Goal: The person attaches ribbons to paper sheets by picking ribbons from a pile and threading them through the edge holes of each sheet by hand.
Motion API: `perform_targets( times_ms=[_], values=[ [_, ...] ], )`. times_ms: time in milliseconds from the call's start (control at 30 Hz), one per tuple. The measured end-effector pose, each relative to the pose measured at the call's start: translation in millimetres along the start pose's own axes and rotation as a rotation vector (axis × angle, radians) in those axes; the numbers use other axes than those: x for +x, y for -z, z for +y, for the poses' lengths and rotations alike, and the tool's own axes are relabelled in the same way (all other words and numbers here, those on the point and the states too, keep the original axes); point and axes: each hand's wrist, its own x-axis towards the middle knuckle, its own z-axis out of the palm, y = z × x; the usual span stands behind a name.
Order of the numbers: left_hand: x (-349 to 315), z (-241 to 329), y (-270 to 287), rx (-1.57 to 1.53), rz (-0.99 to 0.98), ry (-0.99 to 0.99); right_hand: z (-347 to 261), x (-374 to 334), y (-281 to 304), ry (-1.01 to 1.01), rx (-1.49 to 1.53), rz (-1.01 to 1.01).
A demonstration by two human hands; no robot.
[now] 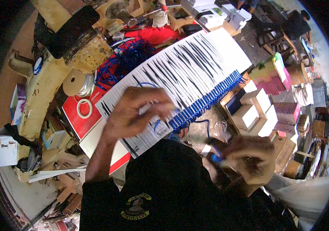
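A long stack of white booklets or sheets (199, 57), streaked with black along its edges, lies slantwise in front of me. Blue cord (206, 104) is looped in a close row along its right side. My left hand (139, 109) is over the near part of the stack, fingers bent and pinched at the blue loops; what is between the fingertips is too blurred to name. A loose blue strand runs from the stack toward my right hand (251, 158), which is smeared by motion. Its fingers appear closed on the blue cord.
A tangle of blue strips (128, 57) lies beyond the stack on a red sheet (76, 119). Left of it are a spool of white cord (85, 86) and a white ring (84, 108). White boxes (247, 115) and booklet piles (268, 75) stand at right; a worn machine (45, 92) stands at left.
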Motion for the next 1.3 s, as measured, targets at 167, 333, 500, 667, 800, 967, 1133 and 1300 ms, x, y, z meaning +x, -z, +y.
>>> perform_targets(
  times_ms=[167,333,500,667,800,967,1133,1300],
  values=[
    [-13,-40,37,0.599,0.230,0.065,25,-26,29,0.355,0.208,-0.554],
    [-26,-88,44,0.762,0.309,0.140,59,-37,-20,-0.064,-0.022,-0.215],
    [-38,-104,17,0.970,0.389,0.091,121,2,-119,-0.499,0.255,0.230],
    [-47,-78,-27,0.944,0.445,0.101,147,12,-143,-0.575,0.273,0.317],
    [-63,-76,-49,0.797,0.294,0.116,159,19,-153,-0.497,0.297,0.352],
    [-72,-91,-65,0.713,0.283,0.198,156,23,-146,-0.503,0.281,0.292],
    [-69,-92,-71,0.693,0.325,0.231,156,25,-143,-0.560,0.319,0.264],
    [-67,-83,-78,0.719,0.334,0.262,160,24,-145,-0.521,0.339,0.276]
  ],
)
